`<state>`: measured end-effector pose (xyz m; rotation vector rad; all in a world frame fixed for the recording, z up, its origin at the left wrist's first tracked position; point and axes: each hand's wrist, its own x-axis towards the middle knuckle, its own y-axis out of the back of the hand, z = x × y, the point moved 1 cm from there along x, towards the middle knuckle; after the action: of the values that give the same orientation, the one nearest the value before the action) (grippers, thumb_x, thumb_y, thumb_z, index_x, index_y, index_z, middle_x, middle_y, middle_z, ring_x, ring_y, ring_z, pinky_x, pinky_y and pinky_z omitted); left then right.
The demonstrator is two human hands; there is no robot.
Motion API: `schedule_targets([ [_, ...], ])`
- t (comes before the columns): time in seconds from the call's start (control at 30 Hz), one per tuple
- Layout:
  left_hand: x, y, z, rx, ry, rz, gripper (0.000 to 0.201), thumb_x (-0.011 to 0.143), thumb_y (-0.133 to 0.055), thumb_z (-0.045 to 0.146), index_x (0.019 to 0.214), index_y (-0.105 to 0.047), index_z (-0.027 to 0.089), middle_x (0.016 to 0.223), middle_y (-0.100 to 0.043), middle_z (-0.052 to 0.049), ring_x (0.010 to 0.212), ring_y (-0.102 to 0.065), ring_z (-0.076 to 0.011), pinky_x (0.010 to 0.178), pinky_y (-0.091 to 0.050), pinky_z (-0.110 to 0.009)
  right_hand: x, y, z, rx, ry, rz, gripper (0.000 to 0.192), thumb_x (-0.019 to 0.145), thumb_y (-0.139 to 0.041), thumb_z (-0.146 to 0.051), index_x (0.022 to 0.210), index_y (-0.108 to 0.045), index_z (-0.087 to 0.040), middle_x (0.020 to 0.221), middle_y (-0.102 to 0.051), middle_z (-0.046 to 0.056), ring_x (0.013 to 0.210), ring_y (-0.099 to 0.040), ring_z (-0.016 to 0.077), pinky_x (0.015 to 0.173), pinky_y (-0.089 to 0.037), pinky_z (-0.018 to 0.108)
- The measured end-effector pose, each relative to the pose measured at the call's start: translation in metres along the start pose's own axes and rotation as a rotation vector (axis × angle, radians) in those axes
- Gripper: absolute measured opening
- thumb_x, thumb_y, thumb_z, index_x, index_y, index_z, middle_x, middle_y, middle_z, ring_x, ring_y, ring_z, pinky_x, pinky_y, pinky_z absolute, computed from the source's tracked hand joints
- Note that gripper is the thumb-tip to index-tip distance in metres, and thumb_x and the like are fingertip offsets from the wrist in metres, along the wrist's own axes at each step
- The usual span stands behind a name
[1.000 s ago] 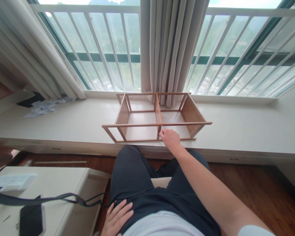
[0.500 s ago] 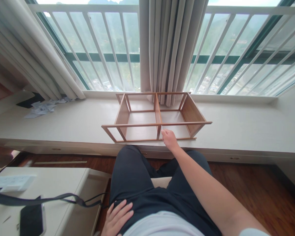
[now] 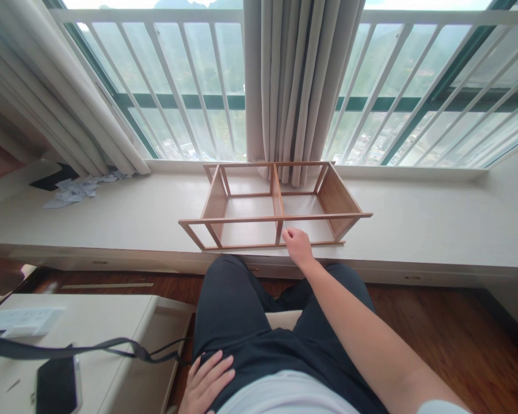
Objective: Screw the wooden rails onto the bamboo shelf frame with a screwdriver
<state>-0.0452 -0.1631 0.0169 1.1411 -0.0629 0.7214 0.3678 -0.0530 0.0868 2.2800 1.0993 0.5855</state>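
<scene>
A brown wooden shelf frame (image 3: 323, 217) lies on its side on the white window seat (image 3: 418, 224), with a divider (image 3: 277, 190) across its middle. My right hand (image 3: 299, 246) is at the near upper rail, beside the joint with the divider. Its fingers are closed in a pinch on a thin, pale, stick-like tool (image 3: 284, 225), whose kind is too small to make out and which reaches up to the rail. Low in the view, my left hand (image 3: 210, 379) lies flat on my left thigh, its fingers stretched out and holding nothing.
Crumpled white paper scraps (image 3: 75, 190) lie at the left of the seat. A white cabinet (image 3: 112, 316) at lower left bears a phone (image 3: 58, 386), with a black strap (image 3: 90, 347) crossing above it. Grey curtains (image 3: 293, 86) hang behind the frame, before a barred window.
My right hand has shifted very slightly at the rail, still pinching the thin tool. The shelf frame and my left hand stay where they were.
</scene>
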Motion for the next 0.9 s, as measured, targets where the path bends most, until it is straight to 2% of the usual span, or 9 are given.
schedule_targets([
  [0.1, 0.000, 0.000, -0.001, 0.021, -0.007, 0.005, 0.054, 0.102, -0.023, 0.050, 0.136, -0.062, 0.032, 0.134, -0.067, -0.002, 0.133, -0.055, -0.0222, 0.121, -0.027, -0.040, 0.000, 0.002, -0.004, -0.151, -0.016, -0.014, 0.040, 0.096, -0.043, -0.037, 0.060, -0.047, -0.020, 0.056, -0.044, -0.002, 0.056, -0.034, 0.0133, 0.056, -0.020, 0.028],
  [0.2, -0.001, 0.000, -0.002, 0.030, -0.013, 0.006, 0.054, 0.102, -0.023, 0.050, 0.135, -0.063, 0.032, 0.135, -0.066, -0.002, 0.133, -0.055, -0.0224, 0.121, -0.026, -0.041, 0.001, 0.006, -0.013, -0.350, -0.044, -0.053, 0.039, 0.099, -0.041, -0.036, 0.071, -0.062, -0.020, 0.064, -0.057, 0.002, 0.060, -0.044, 0.0148, 0.057, -0.021, 0.028],
  [0.3, -0.002, -0.001, -0.001, 0.021, -0.004, 0.000, 0.054, 0.103, -0.023, 0.049, 0.134, -0.063, 0.032, 0.134, -0.067, -0.002, 0.133, -0.055, -0.0221, 0.122, -0.025, -0.041, 0.003, 0.012, -0.024, -0.517, -0.054, -0.137, 0.037, 0.100, -0.040, -0.034, 0.085, -0.071, -0.020, 0.078, -0.068, 0.008, 0.068, -0.057, 0.0174, 0.060, -0.027, 0.027],
  [0.4, -0.002, -0.001, 0.000, 0.016, 0.020, -0.005, 0.054, 0.103, -0.022, 0.049, 0.134, -0.063, 0.032, 0.133, -0.068, -0.003, 0.132, -0.056, -0.0226, 0.121, -0.026, -0.042, 0.005, 0.018, -0.032, -0.607, -0.043, -0.192, 0.034, 0.100, -0.042, -0.031, 0.094, -0.074, -0.021, 0.088, -0.072, 0.011, 0.077, -0.064, 0.0205, 0.065, -0.034, 0.027],
  [0.63, -0.001, 0.000, 0.001, -0.002, 0.027, -0.002, 0.053, 0.102, -0.024, 0.050, 0.134, -0.062, 0.033, 0.133, -0.068, -0.003, 0.132, -0.056, -0.0227, 0.121, -0.026, -0.042, 0.007, 0.019, -0.034, -0.636, -0.014, -0.201, 0.032, 0.100, -0.045, -0.030, 0.097, -0.075, -0.021, 0.091, -0.073, 0.013, 0.080, -0.067, 0.0226, 0.069, -0.039, 0.029],
  [0.9, -0.004, -0.001, -0.002, 0.006, 0.033, -0.038, 0.054, 0.102, -0.024, 0.052, 0.134, -0.063, 0.032, 0.135, -0.066, -0.003, 0.133, -0.054, -0.0230, 0.121, -0.025, -0.042, 0.004, 0.016, -0.025, -0.524, -0.029, -0.163, 0.039, 0.101, -0.041, -0.037, 0.089, -0.074, -0.020, 0.082, -0.070, 0.010, 0.072, -0.061, 0.0197, 0.063, -0.031, 0.027],
])
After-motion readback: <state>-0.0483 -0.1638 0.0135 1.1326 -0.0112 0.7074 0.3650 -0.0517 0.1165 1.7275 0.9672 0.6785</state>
